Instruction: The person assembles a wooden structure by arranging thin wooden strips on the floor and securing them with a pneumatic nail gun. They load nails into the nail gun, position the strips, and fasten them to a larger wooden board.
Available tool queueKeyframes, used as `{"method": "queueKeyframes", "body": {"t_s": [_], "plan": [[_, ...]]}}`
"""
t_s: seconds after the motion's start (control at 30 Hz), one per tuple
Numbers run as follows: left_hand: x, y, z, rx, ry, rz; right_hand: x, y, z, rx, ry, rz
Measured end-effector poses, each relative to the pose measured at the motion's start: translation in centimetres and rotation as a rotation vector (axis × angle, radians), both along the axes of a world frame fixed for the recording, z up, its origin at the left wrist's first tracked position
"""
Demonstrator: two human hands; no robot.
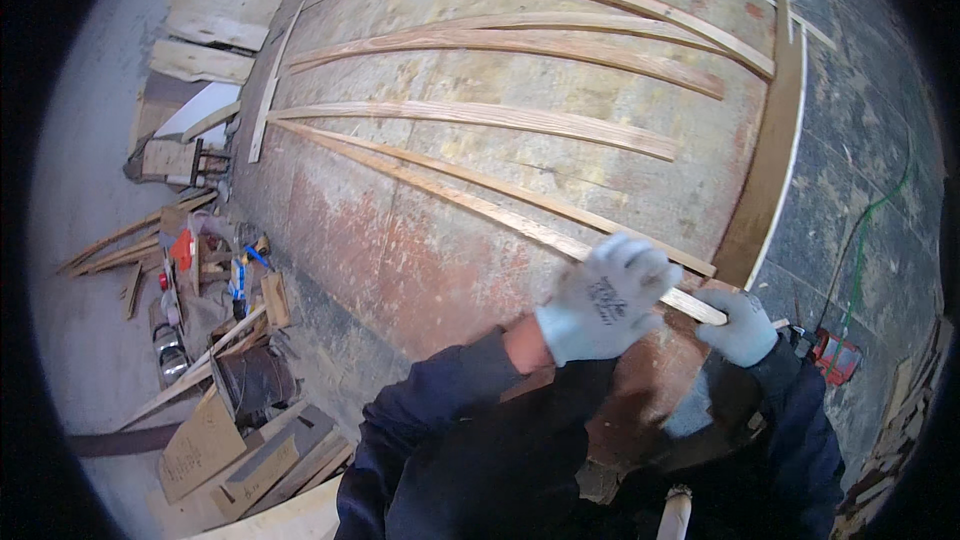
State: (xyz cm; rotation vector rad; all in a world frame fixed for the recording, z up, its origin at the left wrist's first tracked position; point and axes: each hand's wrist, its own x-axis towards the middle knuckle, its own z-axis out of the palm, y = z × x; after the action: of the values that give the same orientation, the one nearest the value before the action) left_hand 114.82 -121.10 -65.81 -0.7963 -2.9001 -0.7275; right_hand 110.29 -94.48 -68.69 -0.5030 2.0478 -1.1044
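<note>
Across the worktable (pixel 345 205) I log loose slats (pixel 490 118) laid, held slat (pixel 530 227) unreleased: right hand (pixel 742 328) pinching its end, left hand (pixel 603 302) closure unclear.

I'd call this a woodworking shop, going by the long wooden strips (pixel 540 127) laid across a big, stained bench (pixel 440 280), the pale boards (pixel 220 10) lying beyond its left edge, the offcuts (pixel 200 452) heaped nearer on that side, and the dark floor (pixel 865 130) streaked with pale dust.

Green cord (pixel 866 210) near a red device (pixel 838 358); plywood pieces (pixel 222 8) leftward.
</note>
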Motion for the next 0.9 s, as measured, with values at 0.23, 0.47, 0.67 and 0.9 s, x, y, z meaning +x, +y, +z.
{"method": "queueKeyframes", "body": {"t_s": [0.23, 0.47, 0.67, 0.9], "plan": [[-2.8, 4.2, -1.9, -0.164, -0.239, -0.255, -0.4, 0.8, -0.6, -0.018, 0.105, -0.008], [-3.1, 5.4, -4.9, -0.14, -0.343, -0.279, 0.1, 1.4, -1.6, -0.046, 0.149, -0.029], [-3.2, 5.3, -5.4, 0.017, -0.036, -0.25, -0.7, 3.5, 1.5, 0.013, 0.042, -0.065], [-5.0, 4.9, -4.2, -0.073, -0.321, -0.235, -1.7, 13.8, 4.4, 0.007, 0.105, -0.362]]}}
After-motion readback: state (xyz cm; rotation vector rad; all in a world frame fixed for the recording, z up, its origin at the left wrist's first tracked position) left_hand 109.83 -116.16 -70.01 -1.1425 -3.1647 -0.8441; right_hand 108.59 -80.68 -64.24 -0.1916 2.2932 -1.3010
